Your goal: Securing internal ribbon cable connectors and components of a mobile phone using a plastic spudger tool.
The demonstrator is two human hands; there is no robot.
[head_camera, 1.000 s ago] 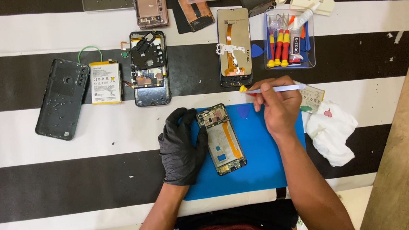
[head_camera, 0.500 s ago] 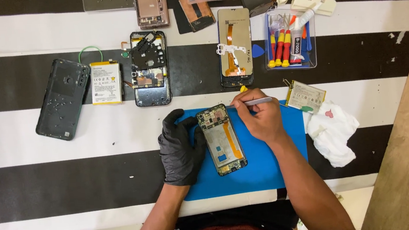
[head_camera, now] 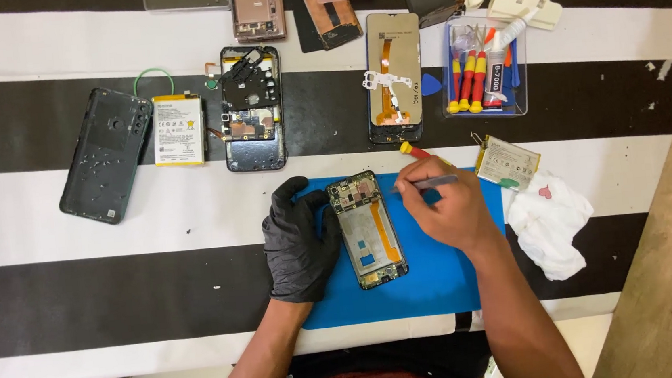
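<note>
Tweezers at an opened phone on the blue mat

Left hand [head_camera: 302, 245], gloved, fingers spread flat against the phone [head_camera: 368, 228]; right hand [head_camera: 450, 210] fingers pinch tweezers [head_camera: 425, 183] toward its top edge. Keep the frame pinned and the tip low. Beyond the fingers: a white-labelled battery [head_camera: 178, 130]; right, a clear tray [head_camera: 484, 70] holding a white tube.

Bare desk [head_camera: 116, 265] is lying open left of the left hand [head_camera: 300, 245]; a screwdriver [head_camera: 418, 151] and battery [head_camera: 508, 162] are crowding beyond the right hand [head_camera: 447, 208].
</note>
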